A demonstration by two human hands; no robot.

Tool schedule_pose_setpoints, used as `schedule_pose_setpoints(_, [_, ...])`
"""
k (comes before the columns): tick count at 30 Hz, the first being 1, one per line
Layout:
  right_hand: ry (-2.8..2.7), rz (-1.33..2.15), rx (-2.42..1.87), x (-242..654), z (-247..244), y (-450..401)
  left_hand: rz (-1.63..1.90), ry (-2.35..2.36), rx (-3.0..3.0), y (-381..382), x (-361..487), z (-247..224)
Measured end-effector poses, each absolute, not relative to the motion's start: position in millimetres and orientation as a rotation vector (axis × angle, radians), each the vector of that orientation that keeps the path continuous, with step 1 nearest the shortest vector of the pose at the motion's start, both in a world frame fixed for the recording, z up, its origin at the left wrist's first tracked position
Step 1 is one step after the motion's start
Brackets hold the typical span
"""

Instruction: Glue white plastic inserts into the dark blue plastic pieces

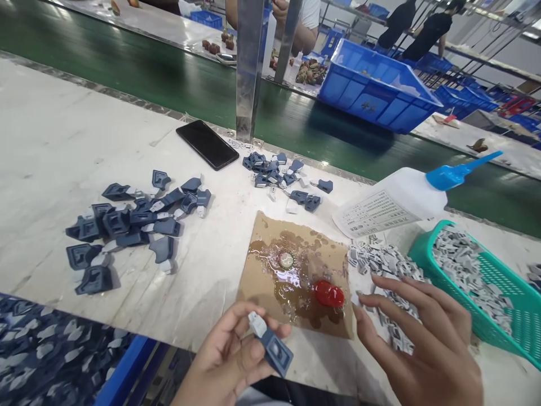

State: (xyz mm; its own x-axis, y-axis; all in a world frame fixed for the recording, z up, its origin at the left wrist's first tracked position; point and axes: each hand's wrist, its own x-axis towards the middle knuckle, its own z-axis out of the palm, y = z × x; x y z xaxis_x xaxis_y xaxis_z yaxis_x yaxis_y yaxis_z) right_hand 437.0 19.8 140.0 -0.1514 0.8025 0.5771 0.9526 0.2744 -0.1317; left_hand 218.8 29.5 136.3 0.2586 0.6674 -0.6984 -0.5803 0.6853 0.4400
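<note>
My left hand [236, 355] is closed around a dark blue plastic part [276, 352], which has a light grey piece [257, 324] at its upper end. On the right, my right hand [422, 332] hovers by a pile of small grey plastic pieces [380, 259]. Its thumb and index fingertip pinch what looks like one small pale grey piece; the other fingers are stretched out. Between the hands lies a brown cardboard sheet [262, 270], wet with clear liquid. A red cap-like object [328, 294] and a small round pale object [286, 260] rest on it.
Blue-and-grey parts lie in a left group [135, 217] and a far group [274, 172]. Around them are a black phone [207, 144], a tilted white glue bottle [389, 200], a green basket [490, 259], a metal post [247, 73] and a blue crate [372, 84] on the green belt.
</note>
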Motion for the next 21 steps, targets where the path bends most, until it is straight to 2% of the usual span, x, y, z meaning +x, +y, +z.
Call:
schedule_pose_setpoints(8, [-2.217, 0.023, -1.254, 419, 142, 5, 1.002, 0.946, 0.452, 21, 232, 121])
schedule_pose_setpoints(18, [-2.162, 0.052, -1.256, 404, 138, 8, 1.092, 0.872, 0.546, 19, 234, 128])
schedule_pose_setpoints(21, [-2.133, 0.191, -1.209, 407, 138, 5, 1.113, 0.858, 0.627, 17, 233, 129])
